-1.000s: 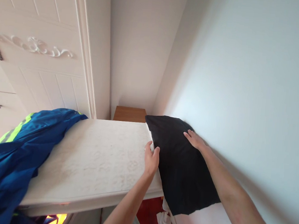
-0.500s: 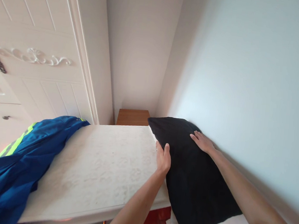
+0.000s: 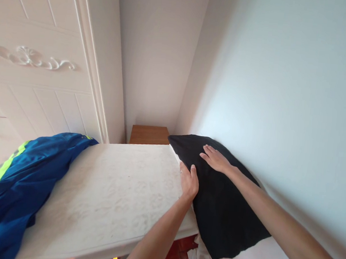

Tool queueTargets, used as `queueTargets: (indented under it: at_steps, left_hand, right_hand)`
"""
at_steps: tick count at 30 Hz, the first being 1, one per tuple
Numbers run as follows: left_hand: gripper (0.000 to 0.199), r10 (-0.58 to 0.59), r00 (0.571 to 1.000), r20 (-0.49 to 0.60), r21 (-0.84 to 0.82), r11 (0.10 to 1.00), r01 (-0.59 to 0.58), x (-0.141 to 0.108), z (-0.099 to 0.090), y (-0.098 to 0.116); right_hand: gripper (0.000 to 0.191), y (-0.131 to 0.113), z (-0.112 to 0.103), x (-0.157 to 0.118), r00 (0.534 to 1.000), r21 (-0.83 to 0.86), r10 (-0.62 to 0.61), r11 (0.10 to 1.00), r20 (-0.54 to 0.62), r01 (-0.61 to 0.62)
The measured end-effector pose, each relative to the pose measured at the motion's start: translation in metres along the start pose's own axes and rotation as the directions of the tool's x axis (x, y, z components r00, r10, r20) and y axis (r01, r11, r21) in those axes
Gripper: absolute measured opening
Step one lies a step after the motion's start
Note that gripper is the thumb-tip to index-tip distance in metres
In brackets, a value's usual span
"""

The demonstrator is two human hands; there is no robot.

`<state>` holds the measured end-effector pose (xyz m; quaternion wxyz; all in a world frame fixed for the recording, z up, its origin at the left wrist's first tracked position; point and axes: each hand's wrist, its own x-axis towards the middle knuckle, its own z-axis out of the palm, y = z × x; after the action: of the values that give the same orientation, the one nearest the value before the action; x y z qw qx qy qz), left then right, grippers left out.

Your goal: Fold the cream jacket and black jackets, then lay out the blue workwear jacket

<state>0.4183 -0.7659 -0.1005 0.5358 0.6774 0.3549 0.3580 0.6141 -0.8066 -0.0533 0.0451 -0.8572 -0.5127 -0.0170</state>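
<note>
A black cloth (image 3: 229, 209), perhaps a garment, lies spread along the wall over something pale. My left hand (image 3: 189, 182) is at its left edge, thumb on the black fabric and fingers curled at the border, with a ring on one finger. My right hand (image 3: 216, 158) lies flat on the upper part of the cloth, fingers stretched out. To the left of the cloth is a long surface with a stained white cover (image 3: 117, 185). Over its left end hangs a blue garment (image 3: 49, 157) with a yellow-green reflective stripe.
A white cabinet (image 3: 39, 103) with carved trim stands at the left. Behind the covered surface is a brown wooden top (image 3: 149, 134) in the corner. A pale wall (image 3: 287, 96) bounds the right side. Crumpled white cloth (image 3: 198, 258) hangs below, above a red floor (image 3: 180, 250).
My right hand has slid left across the black cloth, away from the wall. My left hand stays at the cloth's edge. The view has shifted slightly to the right.
</note>
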Motion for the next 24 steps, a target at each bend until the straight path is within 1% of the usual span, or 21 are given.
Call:
queueTargets:
  at_steps: [3, 5, 7, 9, 11, 14, 18, 20, 24]
  left_hand:
    - [0.065, 0.023, 0.999, 0.037, 0.079, 0.997, -0.026, -0.001, -0.010, -0.007]
    - [0.070, 0.079, 0.996, 0.036, 0.217, 0.972, -0.085, -0.003, -0.018, -0.010]
    - [0.066, 0.193, 0.978, 0.074, 0.388, 0.898, -0.206, -0.005, -0.027, -0.012]
    - [0.057, 0.292, 0.940, 0.178, 0.511, 0.789, -0.342, -0.005, -0.035, -0.012]
    - [0.054, 0.324, 0.904, 0.278, 0.564, 0.706, -0.427, -0.002, -0.041, -0.011]
    - [0.056, 0.323, 0.882, 0.343, 0.604, 0.644, -0.470, 0.004, -0.051, -0.011]
    - [0.059, 0.304, 0.871, 0.386, 0.629, 0.604, -0.490, 0.009, -0.060, -0.010]
    - [0.061, 0.281, 0.869, 0.407, 0.632, 0.600, -0.489, 0.010, -0.062, -0.009]
    - [0.062, 0.222, 0.881, 0.418, 0.650, 0.604, -0.461, 0.009, -0.063, -0.006]
  right_hand:
    - [0.067, -0.028, 0.016, -0.010, 0.989, 0.018, -0.105, 0.994, -0.104, 0.107]
    - [0.065, -0.035, 0.024, -0.015, 0.972, 0.023, -0.130, 0.990, -0.196, 0.137]
    - [0.064, -0.035, 0.027, -0.019, 0.961, 0.023, -0.146, 0.987, -0.235, 0.156]
    - [0.063, -0.032, 0.027, -0.026, 0.961, 0.024, -0.159, 0.985, -0.227, 0.168]
    - [0.064, -0.029, 0.026, -0.039, 0.966, 0.022, -0.156, 0.986, -0.205, 0.164]
    - [0.067, -0.026, 0.023, -0.073, 0.976, 0.043, -0.150, 0.986, -0.159, 0.159]
    - [0.064, -0.027, 0.023, -0.134, 0.982, 0.082, -0.156, 0.983, -0.104, 0.164]
    - [0.061, -0.029, 0.027, -0.164, 0.981, 0.067, -0.146, 0.986, -0.128, 0.156]
    - [0.059, -0.039, 0.045, -0.213, 0.954, -0.024, -0.135, 0.991, -0.268, 0.134]
